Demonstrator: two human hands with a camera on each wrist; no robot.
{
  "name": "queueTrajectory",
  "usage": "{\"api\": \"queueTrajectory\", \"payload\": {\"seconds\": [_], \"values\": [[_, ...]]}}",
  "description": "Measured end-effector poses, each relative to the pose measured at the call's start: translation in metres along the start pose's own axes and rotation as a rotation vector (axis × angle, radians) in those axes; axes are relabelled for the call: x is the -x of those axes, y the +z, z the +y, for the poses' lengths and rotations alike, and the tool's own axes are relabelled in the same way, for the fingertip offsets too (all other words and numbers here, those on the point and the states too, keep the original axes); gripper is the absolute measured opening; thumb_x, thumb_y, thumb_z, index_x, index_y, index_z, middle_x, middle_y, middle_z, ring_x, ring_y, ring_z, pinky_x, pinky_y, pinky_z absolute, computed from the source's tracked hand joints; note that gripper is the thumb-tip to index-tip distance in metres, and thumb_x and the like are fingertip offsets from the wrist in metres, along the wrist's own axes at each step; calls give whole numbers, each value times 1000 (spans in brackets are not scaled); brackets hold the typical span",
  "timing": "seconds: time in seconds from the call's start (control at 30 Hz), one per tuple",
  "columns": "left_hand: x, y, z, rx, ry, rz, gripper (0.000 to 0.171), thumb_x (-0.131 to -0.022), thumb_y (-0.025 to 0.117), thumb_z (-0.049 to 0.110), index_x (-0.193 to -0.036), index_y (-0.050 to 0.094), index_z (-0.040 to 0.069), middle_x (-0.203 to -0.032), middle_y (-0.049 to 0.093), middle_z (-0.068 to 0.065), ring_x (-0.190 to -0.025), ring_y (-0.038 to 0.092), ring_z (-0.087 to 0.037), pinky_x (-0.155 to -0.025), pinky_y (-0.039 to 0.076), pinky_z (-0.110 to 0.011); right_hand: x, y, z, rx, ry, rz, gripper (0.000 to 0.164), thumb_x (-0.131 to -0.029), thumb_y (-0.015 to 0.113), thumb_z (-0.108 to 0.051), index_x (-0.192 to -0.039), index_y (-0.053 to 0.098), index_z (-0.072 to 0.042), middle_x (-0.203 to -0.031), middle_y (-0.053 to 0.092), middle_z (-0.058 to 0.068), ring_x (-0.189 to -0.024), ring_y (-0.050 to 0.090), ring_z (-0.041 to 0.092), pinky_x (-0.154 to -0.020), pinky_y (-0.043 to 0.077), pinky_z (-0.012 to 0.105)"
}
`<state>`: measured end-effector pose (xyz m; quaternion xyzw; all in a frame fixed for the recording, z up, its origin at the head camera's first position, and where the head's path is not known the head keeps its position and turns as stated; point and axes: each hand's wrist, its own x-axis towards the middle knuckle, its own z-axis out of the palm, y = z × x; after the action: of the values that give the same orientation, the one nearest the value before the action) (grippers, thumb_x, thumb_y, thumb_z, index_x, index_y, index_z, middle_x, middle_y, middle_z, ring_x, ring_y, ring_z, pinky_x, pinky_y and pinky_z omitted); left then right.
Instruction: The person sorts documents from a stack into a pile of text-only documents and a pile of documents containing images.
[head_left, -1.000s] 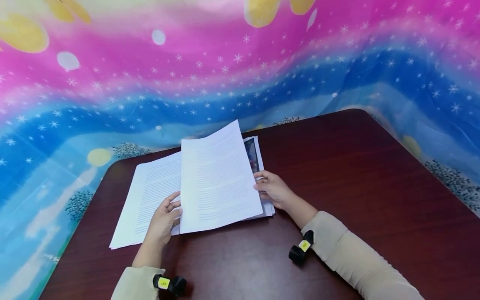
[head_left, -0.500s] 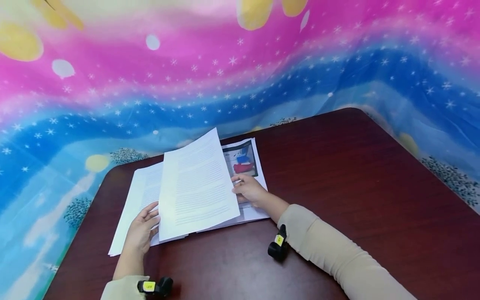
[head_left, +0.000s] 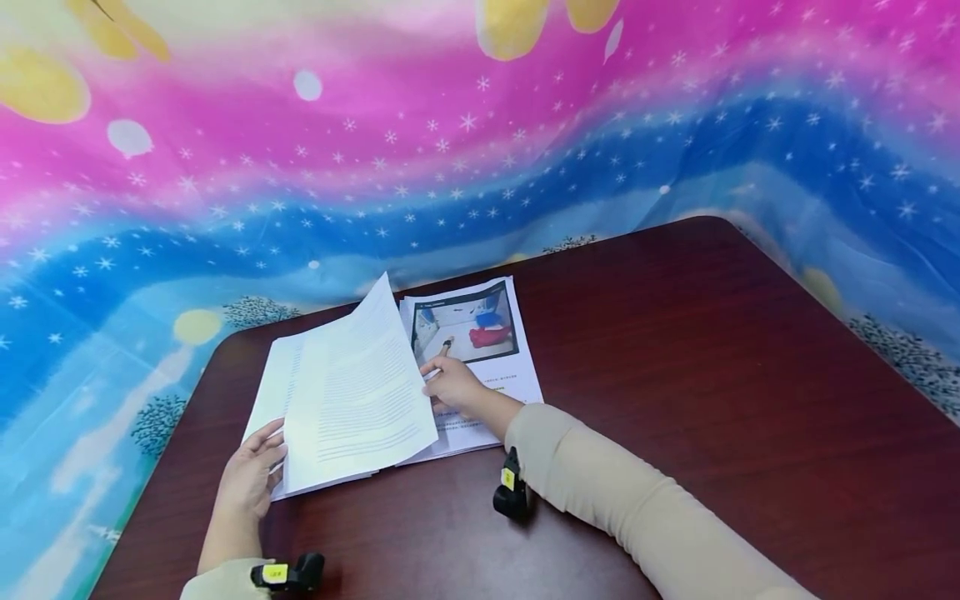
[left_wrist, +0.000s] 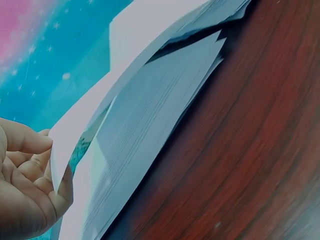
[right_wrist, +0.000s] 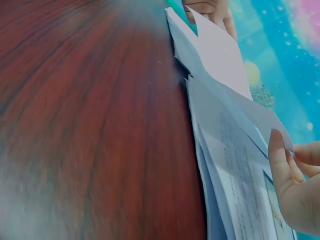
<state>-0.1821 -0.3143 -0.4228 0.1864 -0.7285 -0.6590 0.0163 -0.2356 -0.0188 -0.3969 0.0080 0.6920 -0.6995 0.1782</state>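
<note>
A sheet of paper (head_left: 352, 400) with printed lines is raised at a slant over the left paper stack (head_left: 268, 375), its far right corner lifting highest. My left hand (head_left: 247, 479) pinches its left edge; in the left wrist view the thumb (left_wrist: 37, 142) lies on one side and fingers behind. On the opposite edge, my right hand (head_left: 457, 387) pinches the sheet between thumb and fingers, as the right wrist view shows. Beneath that hand lies the right paper stack (head_left: 521, 392), whose top page carries a colour photo (head_left: 465, 325) above printed text. The sheet covers most of the left stack.
Both stacks lie on a dark red-brown wooden table (head_left: 675, 375) close to its far edge. A pink and blue patterned cloth (head_left: 420, 167) hangs right behind the table. Black devices with yellow labels are strapped to both sleeves (head_left: 600, 467).
Both hands have carried the sheet leftward, from over the right stack to over the left one. The photo on the right stack's top page has come into view.
</note>
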Motion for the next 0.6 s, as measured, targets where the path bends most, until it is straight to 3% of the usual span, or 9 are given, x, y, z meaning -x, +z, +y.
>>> {"api": "queueTrajectory", "payload": {"seconds": [0.27, 0.5, 0.6], "values": [[-7, -17, -6, 5, -34, 88, 40, -87, 48, 7, -126, 44, 14, -91, 58, 15, -83, 52, -2, -64, 40, -20, -4, 21, 3, 51, 2, -2, 24, -77, 49, 11, -99, 53, 3, -77, 55, 12, -62, 58, 21, -51, 49, 31], [9, -16, 11, -53, -65, 55, 46, -84, 50, 2, -128, 41, 10, -80, 56, 22, -75, 54, 1, -63, 42, -20, -5, 32, 0, 83, 4, -17, 30, -74, 46, 15, -101, 53, 6, -81, 53, 12, -63, 58, 22, -50, 49, 31], [10, -18, 15, -76, -75, 41, 48, -81, 54, 2, -127, 42, 12, -80, 55, 21, -74, 54, -1, -63, 43, -21, -6, 35, 0, 126, 4, -13, 28, -75, 48, 14, -101, 53, 5, -80, 52, 12, -62, 57, 21, -48, 49, 29]]}}
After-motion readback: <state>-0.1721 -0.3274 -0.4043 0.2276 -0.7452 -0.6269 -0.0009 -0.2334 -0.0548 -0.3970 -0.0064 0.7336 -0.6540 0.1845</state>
